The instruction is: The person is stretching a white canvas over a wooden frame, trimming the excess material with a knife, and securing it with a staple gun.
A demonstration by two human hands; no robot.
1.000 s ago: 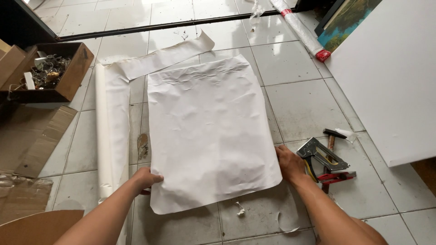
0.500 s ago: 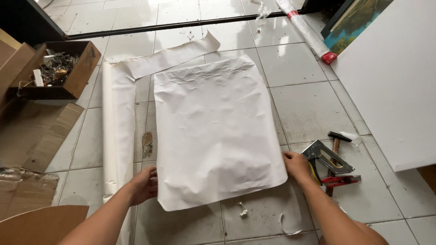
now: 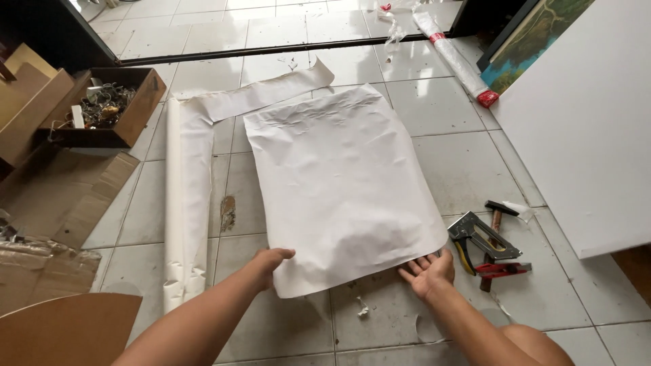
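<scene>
A large sheet of white crumpled paper (image 3: 339, 183) lies over something flat on the tiled floor. My left hand (image 3: 266, 263) grips the sheet's near left corner, fingers curled over its edge. My right hand (image 3: 427, 271) lies palm up at the near right corner, fingertips slipped under the paper's edge. A long roll of white paper (image 3: 184, 203) lies along the sheet's left side, with a loose strip (image 3: 268, 91) running across the far end.
A staple gun (image 3: 478, 238), a small hammer (image 3: 498, 215) and a red-handled tool (image 3: 503, 269) lie right of my right hand. A big white board (image 3: 590, 129) fills the right side. An open cardboard box of metal bits (image 3: 102, 108) and flattened cardboard (image 3: 61, 196) sit left.
Both hands have moved inward along the near edge. My right hand has turned palm up under the paper, and the sheet's near edge has lifted slightly.
</scene>
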